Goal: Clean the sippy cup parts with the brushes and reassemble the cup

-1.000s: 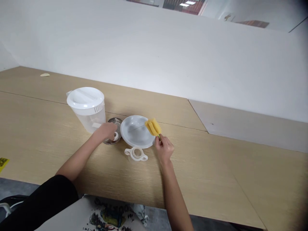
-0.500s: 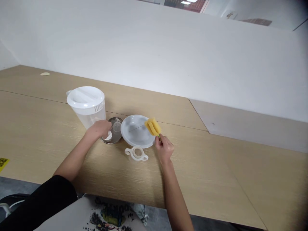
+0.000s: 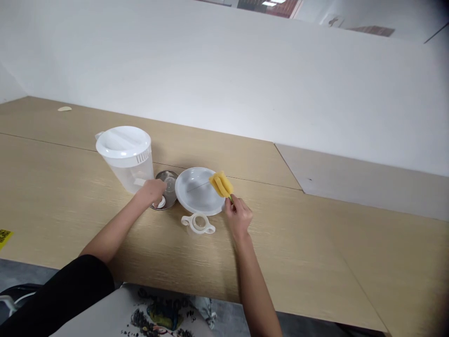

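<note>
My left hand (image 3: 151,193) is closed over the round metal tray (image 3: 171,202), its fingertips at a small white ring-shaped cap (image 3: 161,202); they partly hide it. A clear dome-like cover (image 3: 170,184) lies in the same tray. My right hand (image 3: 239,216) is wrapped round the short green handle of a sponge brush, whose yellow sponge head (image 3: 221,184) hovers over the right rim of a white plate (image 3: 196,206). A thin line runs from the sponge across the plate. Just in front stands a clear bottle with a white two-handled collar (image 3: 199,223), touched by neither hand.
A translucent pitcher with a white lid (image 3: 123,140) stands behind my left hand. Along the back rises a white partition (image 3: 210,79). A pale flat piece (image 3: 64,108) lies at the far left, and a yellow label (image 3: 4,238) is near the table's left front edge.
My left hand has shifted slightly right over the metal tray, and the white cap under its fingertips has moved with it. My right hand holds the sponge brush nearly still.
</note>
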`<action>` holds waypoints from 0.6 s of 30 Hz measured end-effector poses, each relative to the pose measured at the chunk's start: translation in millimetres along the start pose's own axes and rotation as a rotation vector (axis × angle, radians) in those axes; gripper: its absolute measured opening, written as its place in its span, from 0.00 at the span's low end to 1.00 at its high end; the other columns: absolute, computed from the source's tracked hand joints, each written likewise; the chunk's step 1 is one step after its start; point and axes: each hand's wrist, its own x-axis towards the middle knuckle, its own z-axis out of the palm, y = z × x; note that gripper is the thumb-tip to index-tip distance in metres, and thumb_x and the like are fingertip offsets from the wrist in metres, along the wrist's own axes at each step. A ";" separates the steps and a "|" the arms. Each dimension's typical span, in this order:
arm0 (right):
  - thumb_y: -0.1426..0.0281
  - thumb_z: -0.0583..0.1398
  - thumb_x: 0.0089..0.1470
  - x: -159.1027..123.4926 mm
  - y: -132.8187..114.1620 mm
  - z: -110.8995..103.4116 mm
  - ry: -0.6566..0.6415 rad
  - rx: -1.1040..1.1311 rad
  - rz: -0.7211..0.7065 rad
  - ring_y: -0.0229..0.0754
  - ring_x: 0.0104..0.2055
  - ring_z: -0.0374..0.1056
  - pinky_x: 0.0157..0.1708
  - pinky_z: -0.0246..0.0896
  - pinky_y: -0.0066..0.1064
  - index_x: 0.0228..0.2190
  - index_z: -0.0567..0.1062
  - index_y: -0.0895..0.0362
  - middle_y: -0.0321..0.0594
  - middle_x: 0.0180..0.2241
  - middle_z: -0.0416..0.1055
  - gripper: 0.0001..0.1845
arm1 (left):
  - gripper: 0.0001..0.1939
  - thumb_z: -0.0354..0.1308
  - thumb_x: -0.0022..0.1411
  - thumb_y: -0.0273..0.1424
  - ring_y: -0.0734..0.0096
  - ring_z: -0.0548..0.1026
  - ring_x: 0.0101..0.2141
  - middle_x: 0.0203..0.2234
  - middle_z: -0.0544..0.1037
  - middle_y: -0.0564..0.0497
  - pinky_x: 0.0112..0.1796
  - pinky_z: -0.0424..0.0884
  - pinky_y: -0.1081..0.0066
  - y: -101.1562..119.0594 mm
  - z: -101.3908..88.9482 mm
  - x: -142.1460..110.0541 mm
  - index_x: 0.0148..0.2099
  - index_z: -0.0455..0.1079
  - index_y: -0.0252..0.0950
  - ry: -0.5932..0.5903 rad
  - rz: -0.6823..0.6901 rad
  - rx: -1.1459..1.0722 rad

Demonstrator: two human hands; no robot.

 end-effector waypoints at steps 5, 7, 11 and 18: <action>0.69 0.54 0.60 -1.5 0.5 0.8 -0.037 -0.035 0.041 0.32 0.19 0.60 0.23 0.55 0.25 0.34 0.76 0.61 0.35 0.17 0.68 0.12 | 0.24 0.66 0.45 0.23 0.48 0.75 0.46 0.46 0.76 0.35 0.41 0.72 0.62 -2.3 -4.4 -8.7 0.48 0.71 0.31 0.044 -0.029 -0.019; 0.69 0.54 0.60 -1.3 0.1 0.5 -0.029 -0.037 0.036 0.32 0.19 0.61 0.23 0.55 0.25 0.33 0.76 0.60 0.34 0.17 0.68 0.12 | 0.22 0.63 0.48 0.21 0.49 0.75 0.46 0.45 0.76 0.35 0.41 0.72 0.62 -2.5 -5.4 -11.7 0.47 0.72 0.30 0.071 -0.017 -0.018; 0.71 0.55 0.59 0.3 -1.6 -0.3 -0.007 0.002 0.004 0.32 0.19 0.62 0.23 0.54 0.25 0.33 0.76 0.61 0.35 0.17 0.68 0.10 | 0.16 0.60 0.50 0.21 0.48 0.76 0.44 0.42 0.77 0.34 0.39 0.72 0.62 -1.6 -5.2 -13.1 0.44 0.73 0.28 0.097 0.020 -0.029; 0.71 0.56 0.59 0.2 -1.9 0.5 -0.005 -0.016 -0.009 0.32 0.19 0.62 0.23 0.53 0.25 0.32 0.76 0.61 0.35 0.18 0.68 0.10 | 0.12 0.54 0.53 0.18 0.51 0.77 0.41 0.37 0.79 0.37 0.36 0.71 0.64 -3.2 -0.8 -8.0 0.38 0.75 0.30 0.204 0.084 -0.026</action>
